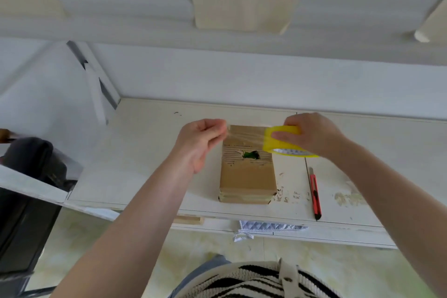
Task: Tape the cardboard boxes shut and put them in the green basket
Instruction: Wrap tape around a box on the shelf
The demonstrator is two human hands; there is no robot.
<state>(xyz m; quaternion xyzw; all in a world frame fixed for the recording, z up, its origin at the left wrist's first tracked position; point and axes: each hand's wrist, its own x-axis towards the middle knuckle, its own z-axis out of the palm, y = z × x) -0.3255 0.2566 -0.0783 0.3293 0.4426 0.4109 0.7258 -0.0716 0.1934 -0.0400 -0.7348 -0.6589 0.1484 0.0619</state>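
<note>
Here, left hand [202, 139] pinches tape; right hand [312, 133] grips roll [285, 143] across lengthwise box [248, 172].

Both forearms are bare to the elbow with no sleeves, watch or rings showing on the left hand [202, 143] or the right hand [312, 134], and below them sits a cream knitted top with black stripes [256, 280] over blue-grey trousers [200, 273].
</note>
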